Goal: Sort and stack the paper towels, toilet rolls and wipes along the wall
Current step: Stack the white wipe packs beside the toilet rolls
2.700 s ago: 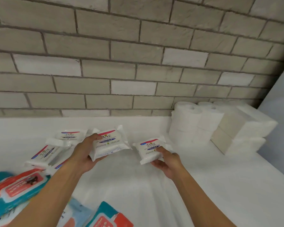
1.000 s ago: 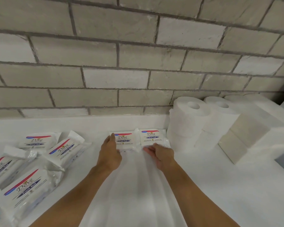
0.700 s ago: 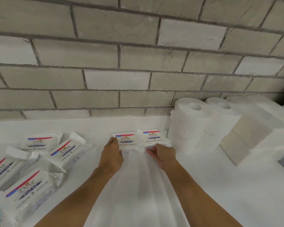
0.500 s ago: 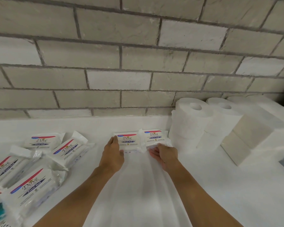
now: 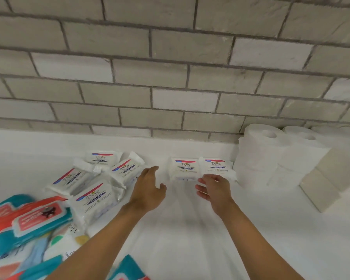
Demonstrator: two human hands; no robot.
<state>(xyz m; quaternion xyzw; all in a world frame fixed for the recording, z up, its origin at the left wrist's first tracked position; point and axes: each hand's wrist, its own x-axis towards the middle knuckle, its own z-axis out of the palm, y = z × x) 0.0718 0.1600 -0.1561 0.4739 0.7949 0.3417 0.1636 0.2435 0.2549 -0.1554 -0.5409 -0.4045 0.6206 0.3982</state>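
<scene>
Two white Dove wipe packs lie flat side by side against the wall: one (image 5: 184,166) on the left, one (image 5: 216,165) on the right, just left of the stacked toilet rolls (image 5: 261,156). My left hand (image 5: 149,188) hovers open, left of and in front of the left pack, touching nothing. Fingers apart, my right hand (image 5: 213,187) is at the front edge of the right pack and holds nothing. Several more Dove packs (image 5: 93,196) lie loose in a heap to the left. White paper towel stacks (image 5: 329,178) stand right of the rolls.
Teal and orange wipe packs (image 5: 26,221) pile at the lower left, with another (image 5: 127,269) at the bottom edge. The white surface (image 5: 190,229) meets a grey brick wall (image 5: 170,77) behind.
Both hands have let go of the two Dove packs by the wall and drawn back. My left hand has swung left toward the loose heap. The view has shifted left.
</scene>
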